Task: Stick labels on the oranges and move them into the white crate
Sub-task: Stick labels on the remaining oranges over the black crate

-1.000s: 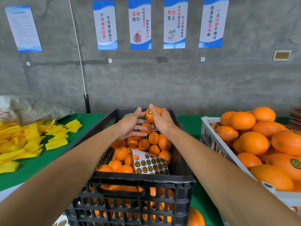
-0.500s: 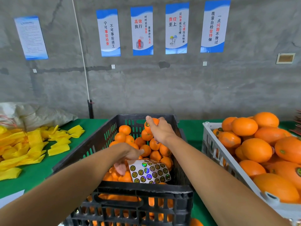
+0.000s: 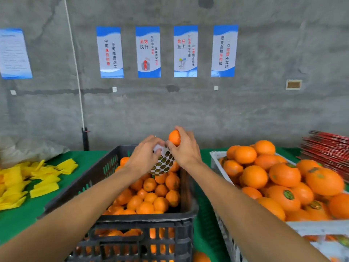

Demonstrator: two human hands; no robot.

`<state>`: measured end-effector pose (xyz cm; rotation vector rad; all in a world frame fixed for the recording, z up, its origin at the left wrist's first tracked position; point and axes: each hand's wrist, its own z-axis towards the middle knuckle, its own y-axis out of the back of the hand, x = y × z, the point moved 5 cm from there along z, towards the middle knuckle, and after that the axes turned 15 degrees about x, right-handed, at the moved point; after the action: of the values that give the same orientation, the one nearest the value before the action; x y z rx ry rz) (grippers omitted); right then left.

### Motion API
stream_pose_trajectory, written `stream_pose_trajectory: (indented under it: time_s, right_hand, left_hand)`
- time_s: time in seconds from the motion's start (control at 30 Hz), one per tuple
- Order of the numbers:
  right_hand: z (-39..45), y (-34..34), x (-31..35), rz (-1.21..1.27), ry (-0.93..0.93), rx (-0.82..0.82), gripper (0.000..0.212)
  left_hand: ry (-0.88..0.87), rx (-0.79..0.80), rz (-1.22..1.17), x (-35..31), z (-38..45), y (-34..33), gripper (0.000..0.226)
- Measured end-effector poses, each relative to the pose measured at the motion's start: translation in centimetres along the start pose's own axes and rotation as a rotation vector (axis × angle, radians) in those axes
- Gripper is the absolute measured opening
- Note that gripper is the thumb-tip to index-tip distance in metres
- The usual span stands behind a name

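Observation:
My right hand (image 3: 186,148) grips one small orange (image 3: 174,137) above the far end of the black crate (image 3: 143,222). My left hand (image 3: 144,155) holds up the label sheet (image 3: 164,163), a white sheet dotted with round dark stickers, right beside the right hand's thumb. The black crate holds several small unlabelled oranges (image 3: 151,197). On the right stands the white crate (image 3: 217,161), piled with larger oranges (image 3: 283,174), some showing green round labels.
Yellow foam sleeves (image 3: 28,182) lie scattered on the green table (image 3: 17,222) at the left. A grey sack (image 3: 28,150) sits behind them. A stack of red flat cartons (image 3: 328,148) is at the far right. A concrete wall with posters rises behind.
My left hand dropped to the label sheet lying on the oranges, took it and lifted it up to the right hand. The right hand kept its orange and rose a little.

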<state>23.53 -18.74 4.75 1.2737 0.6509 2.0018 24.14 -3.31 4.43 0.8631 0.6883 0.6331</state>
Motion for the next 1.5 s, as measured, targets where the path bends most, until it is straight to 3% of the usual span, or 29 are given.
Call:
stream_pose_trajectory:
  time_s: [0.1, 0.23, 0.47, 0.6, 0.7, 0.9, 1.07, 1.3, 1.5]
  right_hand:
    - [-2.2, 5.4, -2.1, -0.222, 0.003, -0.033, 0.058]
    - [-5.9, 12.1, -6.2, -0.379, -0.12, -0.084, 0.058]
    - [-11.8, 21.3, -14.0, -0.374, -0.441, -0.24, 0.064]
    - [-13.6, 22.9, -18.8, -0.402, -0.662, -0.119, 0.071]
    - [-13.4, 23.0, -20.6, -0.445, -0.703, 0.015, 0.067]
    - [-12.3, 23.0, -18.8, -0.542, -0.524, -0.049, 0.061]
    - [-9.2, 19.0, -13.4, -0.544, -0.319, -0.05, 0.052]
    - [-4.3, 7.2, -3.6, -0.331, -0.025, 0.103, 0.034]
    - [-0.5, -3.5, 2.2, -0.162, 0.129, 0.21, 0.042]
  left_hand:
    - [-0.107, -0.013, 0.085, -4.9, 0.5, -0.3, 0.041]
    - [-0.223, -0.11, 0.259, -12.6, 2.0, -1.4, 0.047]
    - [-0.326, -0.123, 0.368, -22.0, 3.5, -5.2, 0.053]
    - [-0.285, -0.104, 0.323, -23.3, 3.8, -6.3, 0.053]
    - [-0.261, -0.064, 0.295, -23.3, 4.1, -6.6, 0.052]
    - [-0.076, -0.037, -0.044, -20.3, 5.5, -5.5, 0.055]
    - [0.059, -0.037, -0.155, -15.4, 5.6, -3.9, 0.065]
    - [0.117, -0.121, -0.379, -6.6, 2.4, -0.8, 0.064]
    - [0.136, -0.152, -0.37, 3.5, -1.0, 1.6, 0.049]
